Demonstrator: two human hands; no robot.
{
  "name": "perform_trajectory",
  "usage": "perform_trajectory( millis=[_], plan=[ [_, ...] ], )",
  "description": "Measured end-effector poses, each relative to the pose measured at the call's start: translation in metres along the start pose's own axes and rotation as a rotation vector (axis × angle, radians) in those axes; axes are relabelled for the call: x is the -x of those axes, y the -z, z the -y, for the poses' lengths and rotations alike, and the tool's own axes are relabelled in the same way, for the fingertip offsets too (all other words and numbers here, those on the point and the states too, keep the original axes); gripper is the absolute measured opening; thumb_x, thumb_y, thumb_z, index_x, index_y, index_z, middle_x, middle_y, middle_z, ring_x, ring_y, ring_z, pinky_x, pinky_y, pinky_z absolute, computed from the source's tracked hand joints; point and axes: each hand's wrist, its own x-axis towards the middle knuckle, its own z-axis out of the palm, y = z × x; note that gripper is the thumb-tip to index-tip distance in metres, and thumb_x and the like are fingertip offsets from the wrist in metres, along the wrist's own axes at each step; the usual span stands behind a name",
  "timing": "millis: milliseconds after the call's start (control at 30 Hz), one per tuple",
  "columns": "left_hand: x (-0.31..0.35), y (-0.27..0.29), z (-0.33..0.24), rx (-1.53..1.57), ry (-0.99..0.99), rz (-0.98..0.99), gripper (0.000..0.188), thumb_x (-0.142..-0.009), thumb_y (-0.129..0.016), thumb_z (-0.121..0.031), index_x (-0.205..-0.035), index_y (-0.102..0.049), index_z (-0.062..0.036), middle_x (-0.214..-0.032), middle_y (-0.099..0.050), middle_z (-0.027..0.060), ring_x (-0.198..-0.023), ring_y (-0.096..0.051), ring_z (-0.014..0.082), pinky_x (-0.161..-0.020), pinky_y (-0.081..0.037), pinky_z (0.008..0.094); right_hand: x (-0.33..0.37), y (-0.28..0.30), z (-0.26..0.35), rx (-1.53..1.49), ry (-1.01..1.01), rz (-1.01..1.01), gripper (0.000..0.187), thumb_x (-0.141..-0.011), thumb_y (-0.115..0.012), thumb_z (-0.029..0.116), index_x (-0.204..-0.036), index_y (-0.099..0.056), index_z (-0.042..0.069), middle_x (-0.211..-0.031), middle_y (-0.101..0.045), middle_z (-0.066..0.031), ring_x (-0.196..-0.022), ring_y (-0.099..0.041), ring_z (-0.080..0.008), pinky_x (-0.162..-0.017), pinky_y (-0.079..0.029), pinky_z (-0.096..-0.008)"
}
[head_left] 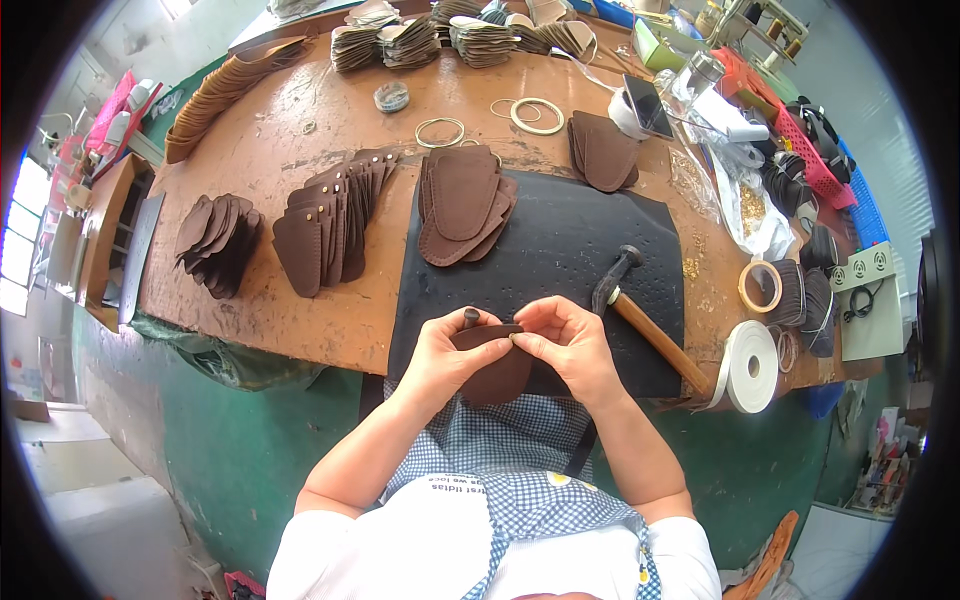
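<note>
A dark brown leather piece [497, 382] with a rounded lower end is held between my two hands over the near edge of the black mat [560, 240]. My left hand [440, 352] grips its upper left edge, thumb on the front. A short dark metal rod [471, 316] sticks up between the fingers of that hand. With thumb and fingers closed, my right hand [575, 350] pinches the leather's top edge at a small brass-coloured stud [513, 338]. Right of it lies a hammer [650, 335] with a wooden handle, its head on the mat.
Brown leather pieces [465, 205] lie stacked at the mat's far left, with studded pieces [320, 230] further left. A white tape roll [750, 366] and a tan tape roll [760, 286] sit at the right edge. A phone [648, 106] and a pink basket [815, 165] are farther back.
</note>
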Motion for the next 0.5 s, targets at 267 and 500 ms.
perform_trajectory(
  millis=[267, 500],
  plan=[
    [0.0005, 0.0006, -0.0013, 0.009, -0.016, -0.004, 0.017, -0.088, -0.077, -0.01, -0.101, -0.071, -0.0013, -0.091, -0.069, 0.0021, -0.083, -0.064, 0.0088, -0.075, -0.054, 0.024, 0.0021, -0.0074, 0.0035, 0.764, 0.633, -0.089, 0.015, -0.079, -0.076, -0.006, -0.092, -0.07, -0.001, -0.094, -0.068, -0.0086, -0.085, -0.071, -0.021, -0.073, -0.059, -0.0309],
    [0.0063, -0.0076, -0.0009, -0.049, -0.162, -0.037, 0.013, -0.092, -0.073, -0.009, -0.102, -0.072, -0.0011, -0.092, -0.071, 0.0002, -0.086, -0.063, 0.0065, -0.078, -0.053, 0.023, 0.0023, -0.0086, 0.0005, 0.695, 0.581, -0.153, 0.013, -0.082, -0.073, -0.007, -0.091, -0.069, 0.0, -0.101, -0.068, -0.0095, -0.087, -0.07, -0.0196, -0.072, -0.06, -0.0315]
  ],
)
